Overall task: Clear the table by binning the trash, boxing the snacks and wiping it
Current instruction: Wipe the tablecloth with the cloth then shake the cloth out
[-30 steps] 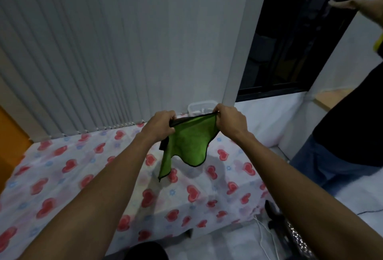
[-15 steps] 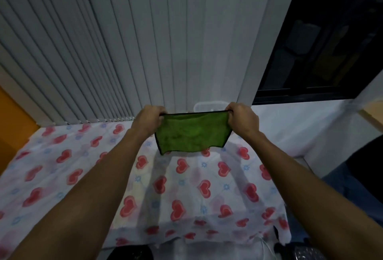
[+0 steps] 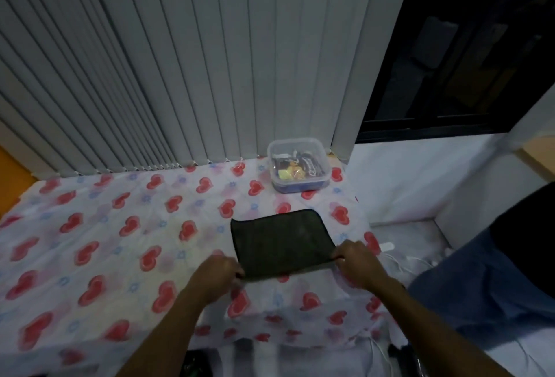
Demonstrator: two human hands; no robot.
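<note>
As far as the surface shows, no trash left on the bench (image 3: pixel 99 226), heart-print covering bare apart from two items; binning judged done.

Snacks: packed inside clear plastic box (image 3: pixel 297 166) at far right corner against the blinds (image 3: pixel 180 61) (lid not visible, cannot tell whether fitted). Boxing judged done or nearly so.

Cloth (image 3: pixel 280 243): dark, with darker piped edge, spread flat on the bench near the right front, well short of the box. Near edge pinched at both corners.

Left hand (image 3: pixel 217 276): fingers closed on near-left corner of cloth. Right hand (image 3: pixel 356 262): fingers closed on near-right corner.

Wiping: judged the step in hand, just beginning; whole covering presumably yet to go over, left half included.

Also present: second person (image 3: pixel 495 271) at right edge, dark top, blue trousers; white cables (image 3: pixel 402 262) on floor below.
</note>
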